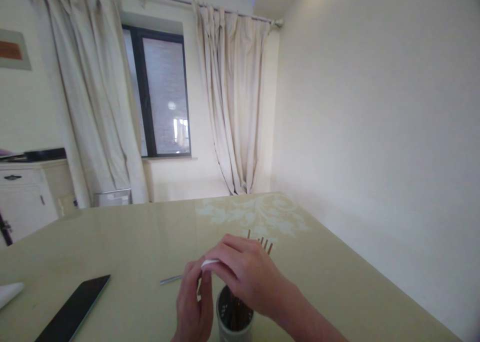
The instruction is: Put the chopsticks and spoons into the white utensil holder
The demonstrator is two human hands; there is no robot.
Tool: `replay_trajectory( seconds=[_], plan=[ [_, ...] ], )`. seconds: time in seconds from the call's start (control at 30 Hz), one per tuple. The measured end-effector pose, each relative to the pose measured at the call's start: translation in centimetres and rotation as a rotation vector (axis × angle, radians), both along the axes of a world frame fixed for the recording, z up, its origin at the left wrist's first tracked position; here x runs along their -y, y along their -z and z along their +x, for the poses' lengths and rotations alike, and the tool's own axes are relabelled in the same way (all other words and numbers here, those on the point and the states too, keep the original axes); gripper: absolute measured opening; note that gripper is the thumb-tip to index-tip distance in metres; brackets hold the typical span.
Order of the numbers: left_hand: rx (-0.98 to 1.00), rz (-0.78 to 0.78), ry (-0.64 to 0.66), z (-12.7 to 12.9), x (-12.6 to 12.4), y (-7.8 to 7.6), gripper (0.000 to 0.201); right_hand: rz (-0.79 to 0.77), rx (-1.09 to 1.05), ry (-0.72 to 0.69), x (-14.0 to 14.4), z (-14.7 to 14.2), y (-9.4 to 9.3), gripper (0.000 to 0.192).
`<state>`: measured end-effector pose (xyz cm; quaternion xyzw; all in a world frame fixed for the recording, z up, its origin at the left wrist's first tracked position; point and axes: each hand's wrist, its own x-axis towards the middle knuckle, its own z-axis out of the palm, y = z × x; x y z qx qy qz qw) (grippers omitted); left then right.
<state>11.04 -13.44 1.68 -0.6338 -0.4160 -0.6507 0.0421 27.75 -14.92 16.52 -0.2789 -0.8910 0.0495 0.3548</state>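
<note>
Both hands [221, 287] pinch what looks like white paper [210, 263] above the cup [234, 317].

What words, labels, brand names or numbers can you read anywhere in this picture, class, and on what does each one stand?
Readable text: none.
Cup: small pale marks on its dark inner wall, too blurred to read.
Wall picture: an orange band only, no lettering to be made out.
Phone: dark screen, nothing shown.
White piece between the left hand and right hand: no print visible.
</note>
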Motion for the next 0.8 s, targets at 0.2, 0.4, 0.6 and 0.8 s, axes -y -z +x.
replay_trajectory(
  seconds=[0.2, 0.4, 0.6, 0.8],
  plan=[
    [-0.199, -0.038, 0.248, 0.7, 0.6, 1.0, 0.035, 0.174, -0.367, 0.145, -0.1, 3.8, 0.3, 0.018],
    [-0.267, 0.001, 0.317, 1.6, 0.9, -0.1, 0.025, 0.201, -0.490, 0.321, 1.7, 8.2, 0.7, 0.018],
    [-0.325, -0.073, 0.366, 1.8, 1.1, -0.7, 0.025, 0.190, -0.283, 0.346, 3.4, 9.3, 3.0, 0.025],
    [-0.369, -0.149, 0.377, 1.7, 1.3, -1.0, 0.024, 0.150, -0.243, 0.363, 3.9, 8.5, 5.3, 0.031]
  ],
)
